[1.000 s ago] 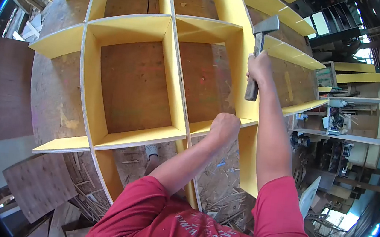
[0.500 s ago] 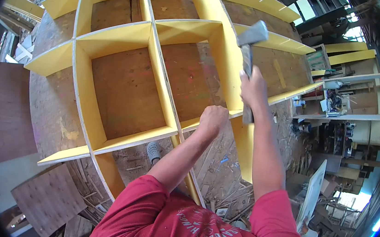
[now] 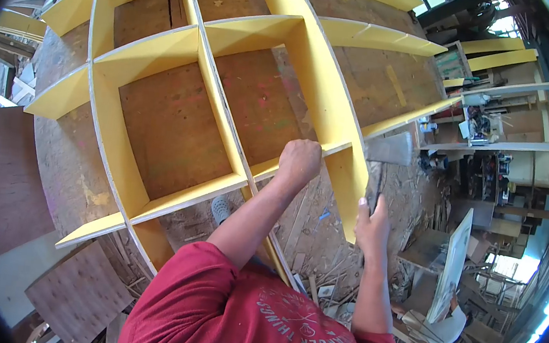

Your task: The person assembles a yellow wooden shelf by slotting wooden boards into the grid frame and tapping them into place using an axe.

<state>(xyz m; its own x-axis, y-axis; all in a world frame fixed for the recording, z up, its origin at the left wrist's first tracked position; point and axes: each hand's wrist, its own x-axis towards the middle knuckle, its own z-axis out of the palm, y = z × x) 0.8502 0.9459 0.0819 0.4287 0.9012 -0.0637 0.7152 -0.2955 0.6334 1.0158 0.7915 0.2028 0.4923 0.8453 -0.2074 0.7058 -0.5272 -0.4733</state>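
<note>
A large grid of yellow boards (image 3: 323, 86) with pale edges stands on a wooden work surface. My left hand (image 3: 300, 163) is closed over the near crosspiece (image 3: 337, 148) of the grid, its fingers wrapped on the upper edge. My right hand (image 3: 373, 229) grips the dark handle of a hatchet (image 3: 389, 150) with a broad grey metal head. The hatchet is upright in view, just right of the protruding end of a long yellow board (image 3: 347, 196), and seems apart from it.
Wood scraps and offcuts (image 3: 301, 231) litter the floor below the grid. A pale open frame (image 3: 511, 148) with tools in it stands at the right. A white panel (image 3: 452, 267) leans at the lower right. Brown plywood sheets (image 3: 6, 177) lie at the left.
My right hand has brought the hatchet down and to the right, away from the grid's inner boards. My left hand keeps its hold on the crosspiece. The view has shifted slightly.
</note>
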